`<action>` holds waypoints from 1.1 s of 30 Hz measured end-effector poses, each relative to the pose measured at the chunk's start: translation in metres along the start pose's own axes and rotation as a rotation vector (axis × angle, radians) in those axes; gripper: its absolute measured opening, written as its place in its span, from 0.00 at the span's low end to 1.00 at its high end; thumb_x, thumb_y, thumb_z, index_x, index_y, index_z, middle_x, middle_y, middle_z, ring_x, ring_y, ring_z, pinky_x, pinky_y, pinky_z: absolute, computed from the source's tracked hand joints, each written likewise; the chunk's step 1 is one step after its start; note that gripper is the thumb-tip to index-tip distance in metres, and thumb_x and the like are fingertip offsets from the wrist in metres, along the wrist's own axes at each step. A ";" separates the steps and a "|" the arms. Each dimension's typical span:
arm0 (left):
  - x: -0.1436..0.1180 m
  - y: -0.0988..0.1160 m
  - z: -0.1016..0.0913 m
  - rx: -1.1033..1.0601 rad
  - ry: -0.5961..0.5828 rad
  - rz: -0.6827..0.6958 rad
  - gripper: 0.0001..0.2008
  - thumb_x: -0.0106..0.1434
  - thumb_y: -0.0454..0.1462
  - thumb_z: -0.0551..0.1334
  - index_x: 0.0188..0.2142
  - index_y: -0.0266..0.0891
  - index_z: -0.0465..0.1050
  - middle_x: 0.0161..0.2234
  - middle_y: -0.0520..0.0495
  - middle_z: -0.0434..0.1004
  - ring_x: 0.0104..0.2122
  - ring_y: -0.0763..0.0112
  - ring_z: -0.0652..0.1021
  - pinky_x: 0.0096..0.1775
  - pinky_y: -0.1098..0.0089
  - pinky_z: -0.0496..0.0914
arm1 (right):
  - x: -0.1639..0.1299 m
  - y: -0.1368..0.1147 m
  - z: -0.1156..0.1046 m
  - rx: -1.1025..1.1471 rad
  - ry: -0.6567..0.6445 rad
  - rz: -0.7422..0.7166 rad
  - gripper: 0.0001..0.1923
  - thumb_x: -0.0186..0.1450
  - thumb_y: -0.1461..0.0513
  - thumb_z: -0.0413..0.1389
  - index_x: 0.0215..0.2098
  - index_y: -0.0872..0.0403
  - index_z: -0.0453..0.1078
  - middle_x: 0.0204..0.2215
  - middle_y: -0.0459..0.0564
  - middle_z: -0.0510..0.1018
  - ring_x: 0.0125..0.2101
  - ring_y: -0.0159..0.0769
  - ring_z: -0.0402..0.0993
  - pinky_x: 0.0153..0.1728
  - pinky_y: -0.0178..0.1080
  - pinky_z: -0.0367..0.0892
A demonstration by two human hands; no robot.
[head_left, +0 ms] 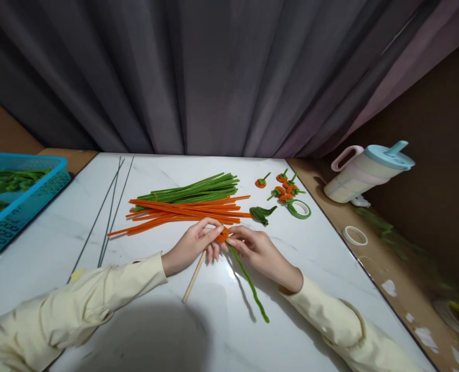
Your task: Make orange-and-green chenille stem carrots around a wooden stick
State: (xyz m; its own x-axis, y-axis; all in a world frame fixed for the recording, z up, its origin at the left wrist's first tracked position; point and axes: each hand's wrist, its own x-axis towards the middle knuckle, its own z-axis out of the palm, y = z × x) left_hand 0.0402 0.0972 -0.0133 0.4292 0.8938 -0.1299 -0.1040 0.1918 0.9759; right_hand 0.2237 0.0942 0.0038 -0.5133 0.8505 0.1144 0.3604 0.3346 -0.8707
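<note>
both hands meet at mid-frame on the white marble worktop (144,330). the left hand (190,245) has its fingertips pressed together in a pinch on a small orange pipe-cleaner coil (222,235), and a wooden dowel (194,277) runs out beneath the palm toward lower centre. the right hand (254,248) pinches the same coil from the other side, where a green pipe-cleaner stem (249,281) trails to lower right.

handling judgement: the coil is very light, fuzzy and soft over a thin wire core; it bends easily and keeps a bend, so a light grip at the coil's rim and at the stem junction suits. slip risk appears low.

loose orange pipe cleaners (183,212) and green pipe cleaners (194,190) lie just above the hands.

no brand, label or legible writing is visible.
</note>
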 end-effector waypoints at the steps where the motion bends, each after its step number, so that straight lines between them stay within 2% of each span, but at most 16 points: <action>1: 0.000 0.000 0.000 0.001 0.004 0.000 0.18 0.61 0.49 0.58 0.38 0.37 0.60 0.21 0.52 0.74 0.15 0.75 0.73 0.17 0.76 0.66 | -0.001 0.000 0.000 -0.057 0.012 -0.037 0.08 0.66 0.62 0.48 0.41 0.56 0.66 0.28 0.48 0.75 0.23 0.30 0.67 0.27 0.32 0.61; 5: 0.000 0.001 -0.001 0.016 0.015 0.010 0.17 0.61 0.49 0.58 0.38 0.37 0.61 0.18 0.54 0.72 0.15 0.76 0.72 0.17 0.77 0.65 | -0.002 0.002 0.000 -0.238 0.041 -0.126 0.08 0.67 0.64 0.47 0.41 0.56 0.67 0.30 0.50 0.76 0.26 0.32 0.70 0.29 0.33 0.62; 9: -0.002 0.001 0.001 0.044 0.021 0.030 0.17 0.61 0.49 0.58 0.36 0.36 0.61 0.19 0.55 0.71 0.15 0.77 0.72 0.17 0.78 0.65 | -0.004 0.001 0.002 -0.303 0.047 -0.154 0.09 0.68 0.64 0.46 0.39 0.56 0.67 0.29 0.50 0.76 0.26 0.32 0.69 0.28 0.33 0.62; 13: -0.004 0.002 0.003 0.047 0.000 0.034 0.17 0.61 0.49 0.58 0.36 0.37 0.62 0.20 0.55 0.71 0.15 0.78 0.72 0.16 0.78 0.64 | -0.004 0.000 0.001 -0.291 0.035 -0.149 0.09 0.67 0.65 0.46 0.36 0.56 0.67 0.27 0.49 0.75 0.23 0.30 0.67 0.27 0.32 0.61; 18: -0.002 0.003 0.000 -0.029 0.012 0.009 0.17 0.61 0.48 0.58 0.38 0.37 0.61 0.20 0.55 0.70 0.15 0.77 0.71 0.16 0.78 0.65 | -0.002 -0.003 -0.006 -0.208 -0.004 -0.105 0.08 0.68 0.64 0.47 0.39 0.55 0.68 0.28 0.48 0.75 0.23 0.29 0.67 0.27 0.32 0.62; 20: 0.000 0.002 -0.003 -0.107 0.003 -0.016 0.16 0.61 0.48 0.59 0.39 0.38 0.61 0.21 0.56 0.69 0.15 0.78 0.71 0.16 0.78 0.65 | -0.001 -0.006 -0.006 -0.130 0.003 -0.036 0.10 0.68 0.61 0.47 0.38 0.55 0.68 0.27 0.48 0.74 0.22 0.29 0.67 0.26 0.32 0.63; 22: 0.001 0.001 -0.005 -0.178 -0.001 -0.042 0.16 0.60 0.47 0.60 0.40 0.39 0.62 0.22 0.55 0.69 0.16 0.78 0.72 0.18 0.77 0.67 | -0.002 -0.009 -0.004 0.026 -0.006 0.093 0.13 0.68 0.56 0.46 0.35 0.56 0.68 0.26 0.48 0.73 0.21 0.29 0.67 0.22 0.31 0.63; 25: 0.001 0.000 -0.005 -0.249 0.031 -0.032 0.15 0.58 0.45 0.63 0.40 0.39 0.64 0.28 0.53 0.71 0.25 0.76 0.75 0.27 0.76 0.71 | -0.004 -0.011 0.003 0.351 -0.076 0.322 0.17 0.63 0.49 0.53 0.31 0.56 0.64 0.23 0.48 0.73 0.21 0.32 0.70 0.18 0.32 0.66; 27: 0.001 0.001 -0.005 -0.285 0.048 -0.029 0.13 0.59 0.42 0.64 0.40 0.40 0.66 0.33 0.51 0.72 0.31 0.76 0.75 0.35 0.75 0.71 | -0.006 -0.009 0.009 0.529 -0.128 0.428 0.20 0.57 0.48 0.59 0.32 0.56 0.62 0.22 0.48 0.74 0.22 0.34 0.72 0.20 0.33 0.68; 30: 0.000 0.006 -0.004 -0.342 0.012 -0.066 0.09 0.62 0.39 0.61 0.41 0.40 0.66 0.38 0.48 0.72 0.36 0.74 0.74 0.40 0.72 0.69 | -0.008 -0.006 0.013 0.672 -0.186 0.472 0.23 0.55 0.48 0.61 0.32 0.57 0.62 0.23 0.49 0.75 0.24 0.34 0.74 0.22 0.33 0.69; 33: 0.001 0.010 -0.005 -0.434 -0.062 -0.077 0.06 0.64 0.37 0.58 0.38 0.37 0.66 0.39 0.44 0.72 0.36 0.71 0.73 0.37 0.71 0.68 | -0.009 -0.007 0.010 0.684 -0.167 0.422 0.20 0.57 0.49 0.60 0.33 0.59 0.64 0.27 0.51 0.76 0.24 0.31 0.72 0.21 0.31 0.67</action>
State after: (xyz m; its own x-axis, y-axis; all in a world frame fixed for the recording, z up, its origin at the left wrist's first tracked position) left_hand 0.0353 0.1018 -0.0042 0.5019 0.8469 -0.1754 -0.4312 0.4208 0.7981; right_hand 0.2184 0.0800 0.0043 -0.5693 0.7599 -0.3138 0.0219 -0.3675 -0.9298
